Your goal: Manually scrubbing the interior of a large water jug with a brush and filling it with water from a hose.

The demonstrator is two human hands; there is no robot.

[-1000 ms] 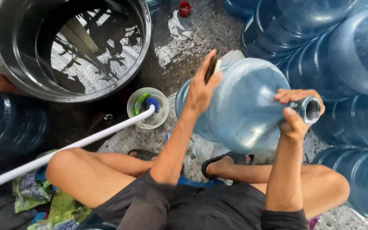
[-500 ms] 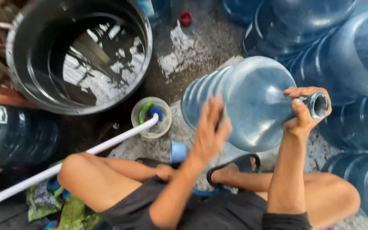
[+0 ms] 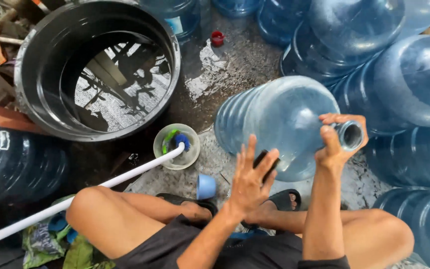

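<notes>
Gripping bottle (image 3: 279, 124) neck, right hand (image 3: 335, 144); left hand (image 3: 250, 182) now off, open.

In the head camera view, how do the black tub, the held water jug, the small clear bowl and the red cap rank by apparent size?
1. black tub
2. held water jug, though it sits nearer the camera
3. small clear bowl
4. red cap

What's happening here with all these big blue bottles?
A person sitting on the wet ground holds a large blue water jug on its side. The right hand grips its neck by the open mouth, while the left hand, fingers spread, sits at its lower side. A black tub of water and more jugs surround them.
</notes>
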